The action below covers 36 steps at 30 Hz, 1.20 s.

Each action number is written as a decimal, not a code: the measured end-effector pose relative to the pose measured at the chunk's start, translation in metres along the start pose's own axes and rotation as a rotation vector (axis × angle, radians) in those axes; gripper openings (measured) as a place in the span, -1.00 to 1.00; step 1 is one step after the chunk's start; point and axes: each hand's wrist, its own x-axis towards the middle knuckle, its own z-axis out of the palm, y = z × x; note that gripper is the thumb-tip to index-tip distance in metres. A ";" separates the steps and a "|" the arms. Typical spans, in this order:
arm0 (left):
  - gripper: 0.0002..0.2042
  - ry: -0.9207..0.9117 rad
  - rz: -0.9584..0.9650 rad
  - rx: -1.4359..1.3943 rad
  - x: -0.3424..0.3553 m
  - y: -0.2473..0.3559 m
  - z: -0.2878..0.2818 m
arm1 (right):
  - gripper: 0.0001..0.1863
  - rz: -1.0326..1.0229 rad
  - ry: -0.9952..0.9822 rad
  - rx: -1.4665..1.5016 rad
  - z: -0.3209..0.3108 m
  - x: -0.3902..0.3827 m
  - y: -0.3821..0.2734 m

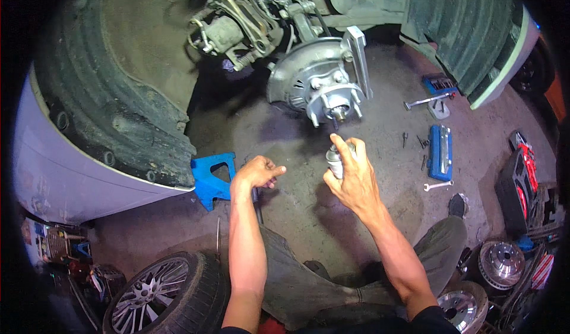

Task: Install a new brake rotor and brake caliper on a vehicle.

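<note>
Hands (355,178) (257,172) out ahead, right around a spray can (334,165), left half-curled and turned inward, any hold there unclear.

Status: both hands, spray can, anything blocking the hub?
Right hand gripping spray can, below hub in view, apart. Left hand loosely curled, contents unclear. Caliper left of hub, not between hub and can.

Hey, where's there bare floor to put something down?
Bare floor lies between the left hand and the spray can, and between the right hand and the wrench. The far right is crowded: tool case, brake discs.
</note>
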 end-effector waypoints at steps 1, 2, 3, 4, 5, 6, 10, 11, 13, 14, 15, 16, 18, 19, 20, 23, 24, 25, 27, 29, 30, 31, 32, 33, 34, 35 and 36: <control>-0.58 0.004 -0.009 -0.019 0.000 0.000 -0.002 | -0.27 -0.023 0.027 0.026 -0.005 0.000 -0.003; -0.57 -0.005 -0.024 -0.023 -0.002 0.005 -0.001 | -0.26 -0.029 0.047 0.048 -0.010 0.003 -0.007; -0.57 -0.021 -0.019 -0.008 -0.001 0.005 -0.002 | -0.25 -0.061 0.062 0.059 -0.012 0.006 -0.011; -0.57 -0.016 -0.014 -0.018 -0.002 0.004 -0.001 | -0.25 -0.111 0.082 0.072 -0.011 0.009 -0.009; -0.56 -0.012 -0.005 -0.028 -0.003 0.003 -0.001 | -0.25 -0.162 0.105 0.081 -0.008 0.012 -0.008; -0.55 -0.013 -0.012 -0.032 -0.001 0.003 -0.001 | -0.25 -0.154 0.101 0.043 -0.006 0.011 -0.005; -0.54 -0.026 -0.024 -0.025 -0.004 0.005 0.000 | -0.26 0.003 0.011 -0.053 0.004 -0.010 0.029; -0.55 -0.030 -0.049 -0.013 -0.009 0.004 0.001 | -0.26 0.013 0.023 -0.005 -0.002 -0.019 0.032; -0.55 -0.037 -0.028 -0.002 -0.005 0.002 -0.001 | -0.25 0.032 0.042 0.043 -0.014 -0.025 0.041; -0.56 -0.045 -0.041 -0.014 -0.007 -0.001 -0.002 | -0.24 0.071 0.052 0.142 -0.026 -0.022 0.038; -0.56 -0.057 -0.038 -0.025 -0.005 0.005 -0.001 | -0.22 0.107 0.073 0.227 -0.042 -0.014 0.037; -0.56 -0.057 -0.034 0.021 -0.006 0.009 0.001 | -0.22 0.043 0.134 0.237 -0.053 -0.007 0.037; -0.55 -0.062 -0.043 0.014 -0.006 0.003 0.000 | -0.22 0.036 0.221 0.250 -0.069 0.010 0.028; -0.55 -0.065 -0.047 -0.007 -0.005 0.000 -0.002 | -0.22 0.020 0.298 0.252 -0.072 0.017 0.027; -0.55 -0.076 -0.044 0.010 -0.005 0.005 -0.001 | -0.22 -0.014 0.347 0.272 -0.072 0.022 0.033; -0.56 -0.073 -0.072 0.019 -0.008 0.015 0.005 | -0.23 0.084 0.205 0.323 -0.058 0.013 0.049; -0.58 -0.064 -0.060 0.003 -0.011 0.015 0.005 | -0.24 0.183 0.091 0.388 -0.056 0.004 0.049; -0.59 -0.056 -0.048 -0.013 -0.012 0.016 0.006 | -0.24 0.197 0.101 0.398 -0.054 -0.003 0.052; -0.61 -0.048 -0.086 0.007 -0.016 0.021 0.009 | -0.24 0.220 0.120 0.398 -0.053 -0.014 0.056; -0.61 -0.044 -0.084 0.029 -0.016 0.019 0.009 | -0.23 0.211 0.169 0.413 -0.059 -0.013 0.060; -0.61 -0.052 -0.100 0.048 -0.018 0.017 0.007 | -0.23 0.154 0.224 0.438 -0.062 -0.009 0.056; -0.61 -0.056 -0.096 0.065 -0.018 0.016 0.005 | -0.23 0.097 0.280 0.461 -0.066 -0.003 0.053; -0.62 -0.065 -0.094 0.079 -0.020 0.014 0.004 | -0.25 0.103 0.302 0.471 -0.069 0.002 0.050; -0.62 -0.078 -0.102 0.092 -0.020 0.017 0.006 | -0.26 0.069 0.371 0.476 -0.068 0.006 0.052; -0.62 -0.071 -0.103 0.096 -0.021 0.020 0.008 | -0.26 0.122 0.348 0.514 -0.064 0.006 0.054; -0.63 -0.057 -0.102 0.095 -0.023 0.022 0.010 | -0.26 0.167 0.320 0.554 -0.057 0.005 0.057; -0.63 -0.059 -0.110 0.103 -0.024 0.025 0.012 | -0.26 0.175 0.325 0.555 -0.043 -0.001 0.063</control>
